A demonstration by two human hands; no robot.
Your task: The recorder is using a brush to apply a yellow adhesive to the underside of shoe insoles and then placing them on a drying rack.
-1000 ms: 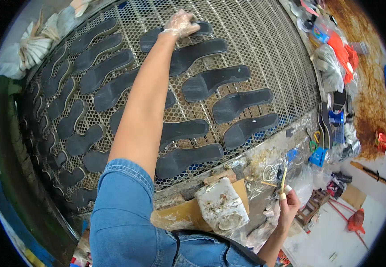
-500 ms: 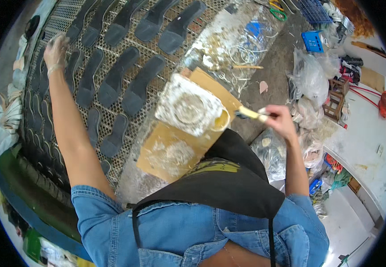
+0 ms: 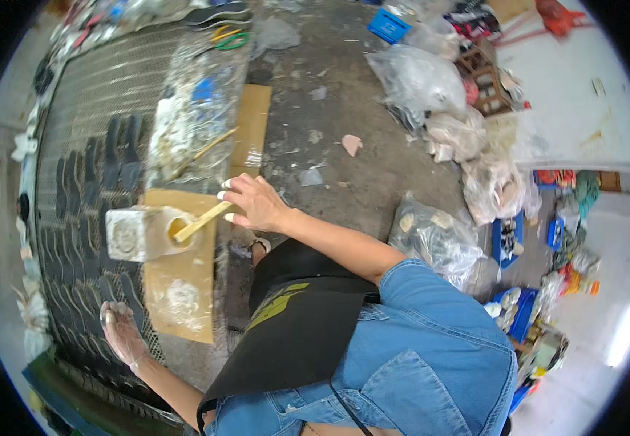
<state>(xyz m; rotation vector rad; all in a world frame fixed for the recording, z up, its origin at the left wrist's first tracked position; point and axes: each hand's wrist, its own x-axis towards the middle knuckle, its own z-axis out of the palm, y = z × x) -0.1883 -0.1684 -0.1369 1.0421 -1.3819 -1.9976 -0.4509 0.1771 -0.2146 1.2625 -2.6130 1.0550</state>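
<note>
My right hand (image 3: 253,203) is closed on the pale handle of a brush (image 3: 206,220), which slants down into a small yellow-lined pot (image 3: 173,225). The brush's bristles are hidden inside it. Beside the pot stands a white, glue-crusted square container (image 3: 125,234), on a sheet of brown cardboard (image 3: 156,305). My left hand (image 3: 120,333), in a thin clear glove, is over the mesh rack near a dark shoe sole (image 3: 130,291). Its fingers are loosely bent and I see nothing in them. Rows of similar soles (image 3: 86,236) cover the rack.
Scissors with green handles (image 3: 231,41) lie on the far end of the smeared bench (image 3: 166,138), with a thin stick (image 3: 215,143) nearer. On the floor to the right are plastic bags (image 3: 424,80), a filled clear sack (image 3: 435,240) and blue bins (image 3: 507,240).
My view has swung to the right. The right hand has brought the brush from beside the pot into it. My left hand has drawn back from the far rows of soles.
</note>
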